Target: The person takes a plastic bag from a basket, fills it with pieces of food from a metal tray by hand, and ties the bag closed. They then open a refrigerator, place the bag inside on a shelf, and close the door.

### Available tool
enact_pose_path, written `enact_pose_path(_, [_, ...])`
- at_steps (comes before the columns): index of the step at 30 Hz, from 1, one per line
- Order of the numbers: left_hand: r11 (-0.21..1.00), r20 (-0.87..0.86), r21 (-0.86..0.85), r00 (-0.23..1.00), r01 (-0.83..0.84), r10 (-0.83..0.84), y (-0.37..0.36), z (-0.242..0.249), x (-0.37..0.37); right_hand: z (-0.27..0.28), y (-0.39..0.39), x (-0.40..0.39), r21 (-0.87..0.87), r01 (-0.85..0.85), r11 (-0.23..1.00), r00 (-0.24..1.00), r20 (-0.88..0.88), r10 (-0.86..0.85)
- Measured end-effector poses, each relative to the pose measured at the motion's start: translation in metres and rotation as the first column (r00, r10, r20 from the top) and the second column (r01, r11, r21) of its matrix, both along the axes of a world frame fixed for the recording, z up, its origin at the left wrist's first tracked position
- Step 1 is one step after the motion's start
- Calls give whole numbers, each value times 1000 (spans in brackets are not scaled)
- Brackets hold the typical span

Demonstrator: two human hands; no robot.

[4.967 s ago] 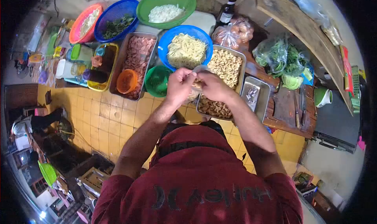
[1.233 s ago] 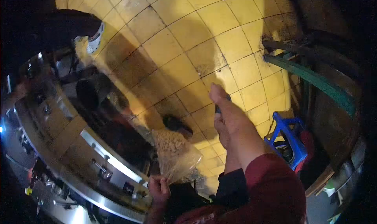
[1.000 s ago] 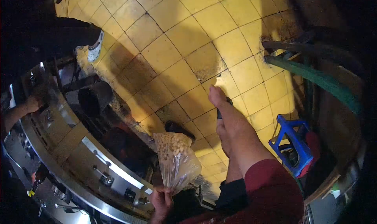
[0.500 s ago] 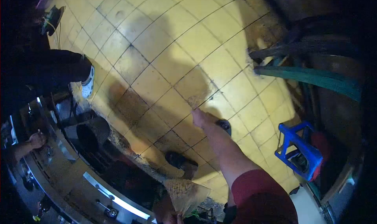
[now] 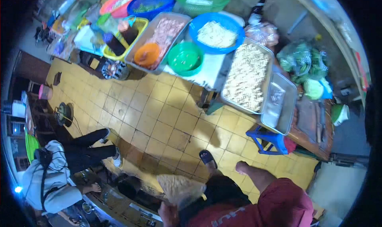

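My left hand (image 5: 168, 212) sits at the bottom edge of the head view, shut on the neck of a clear plastic bag (image 5: 179, 188) filled with pale fried pieces. The bag stands up above the hand, in front of my dark shorts. My right hand (image 5: 241, 167) shows only as the blurred end of my forearm, raised over the yellow tiled floor (image 5: 167, 119) beside my red sleeve. Its fingers cannot be made out and nothing shows in it. My sandalled foot (image 5: 207, 157) is on the tiles just left of it.
A table at the top carries a large metal tray of fried pieces (image 5: 245, 77), a smaller tray (image 5: 279, 103), a blue noodle bowl (image 5: 217, 31) and a green bowl (image 5: 185, 58). A blue stool (image 5: 269, 139) stands below it. A person in grey (image 5: 47, 181) crouches at lower left by a steel counter (image 5: 119, 203).
The view has swung from the floor and steel counter up to the food table. The bag stays in my left hand. My right arm has drawn back and lower.
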State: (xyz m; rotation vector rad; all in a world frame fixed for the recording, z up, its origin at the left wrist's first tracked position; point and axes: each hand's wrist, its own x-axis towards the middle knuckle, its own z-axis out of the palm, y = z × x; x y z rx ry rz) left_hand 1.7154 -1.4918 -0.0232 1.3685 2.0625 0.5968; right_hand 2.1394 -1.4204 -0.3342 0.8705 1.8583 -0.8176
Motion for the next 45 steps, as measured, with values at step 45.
enact_pose_path(45, [-252,-861,428,307,868,-406,564,219,257,555,366,92,108,963,245,172,-951,-256])
